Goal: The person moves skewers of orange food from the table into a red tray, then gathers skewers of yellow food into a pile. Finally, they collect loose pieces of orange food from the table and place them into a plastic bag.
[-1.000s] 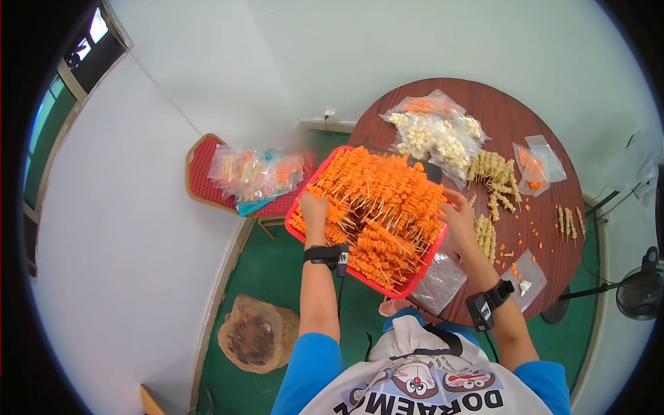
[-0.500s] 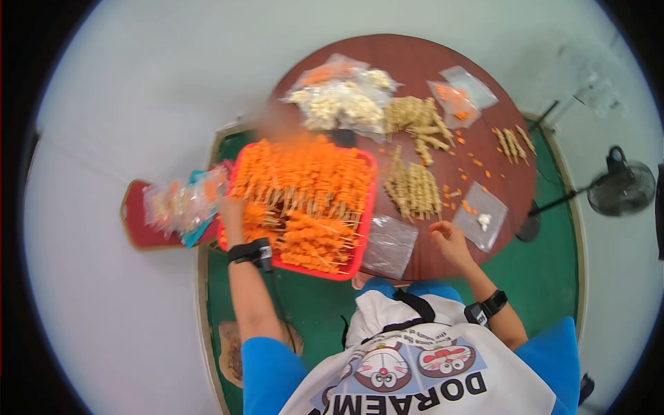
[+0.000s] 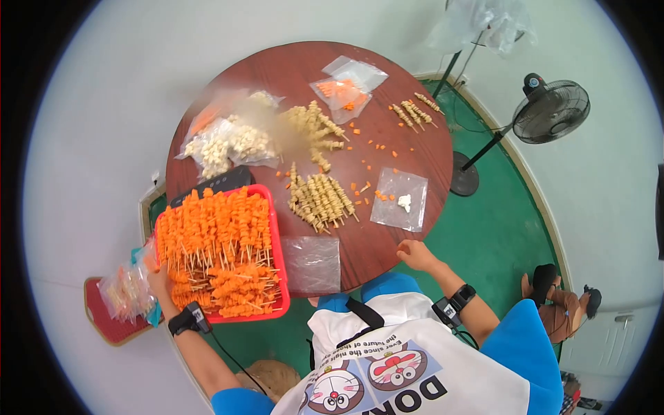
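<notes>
A red tray (image 3: 276,246) piled with orange skewers (image 3: 214,242) rests at the near left edge of the round wooden table (image 3: 387,142). My left hand (image 3: 160,283) grips the tray's left side, partly hidden behind it. My right hand (image 3: 413,253) hovers at the table's near edge with loosely curled fingers and holds nothing. A heap of beige skewers (image 3: 319,199) lies just right of the tray. An empty clear bag (image 3: 312,263) lies between the tray and my right hand.
Bags of white pieces (image 3: 228,142) and an orange-filled bag (image 3: 340,93) sit at the back. A clear bag with a white bit (image 3: 400,206), loose orange bits and a few skewers (image 3: 415,111) lie right. A fan (image 3: 546,114) stands right; a red chair with bags (image 3: 121,297) stands left.
My right hand has let go of the tray and dropped to the table's near edge. My left hand still holds the tray, now at the table's left. The view has swung right.
</notes>
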Available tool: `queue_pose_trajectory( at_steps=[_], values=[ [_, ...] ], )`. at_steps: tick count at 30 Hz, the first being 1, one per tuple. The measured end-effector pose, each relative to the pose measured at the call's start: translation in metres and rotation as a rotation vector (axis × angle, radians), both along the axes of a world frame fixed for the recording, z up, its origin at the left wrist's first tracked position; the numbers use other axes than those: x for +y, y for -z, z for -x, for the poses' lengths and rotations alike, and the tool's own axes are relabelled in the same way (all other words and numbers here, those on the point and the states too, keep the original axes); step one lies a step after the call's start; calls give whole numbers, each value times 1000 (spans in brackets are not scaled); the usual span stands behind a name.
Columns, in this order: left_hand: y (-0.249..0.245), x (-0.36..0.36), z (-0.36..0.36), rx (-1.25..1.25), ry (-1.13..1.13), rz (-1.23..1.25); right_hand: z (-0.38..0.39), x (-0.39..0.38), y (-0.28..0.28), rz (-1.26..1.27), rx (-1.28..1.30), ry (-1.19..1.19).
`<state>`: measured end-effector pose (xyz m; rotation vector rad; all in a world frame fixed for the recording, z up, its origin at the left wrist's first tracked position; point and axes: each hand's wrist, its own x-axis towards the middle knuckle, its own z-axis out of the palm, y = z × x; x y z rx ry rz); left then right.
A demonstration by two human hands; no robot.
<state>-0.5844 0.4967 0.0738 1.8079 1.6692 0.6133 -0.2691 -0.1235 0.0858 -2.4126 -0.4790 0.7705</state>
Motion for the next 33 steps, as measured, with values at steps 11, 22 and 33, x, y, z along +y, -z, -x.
queue_pose_trajectory(
  at_steps=[11,22,33],
  values=[
    [-4,-21,12,-10,-168,-205,-115,-29,15,-7,-168,31],
    [-99,-312,-138,-298,-338,-421,-462,-8,59,284,-557,198],
    [-51,-464,-252,-226,-180,116,-599,10,91,359,-660,40]
  ],
)
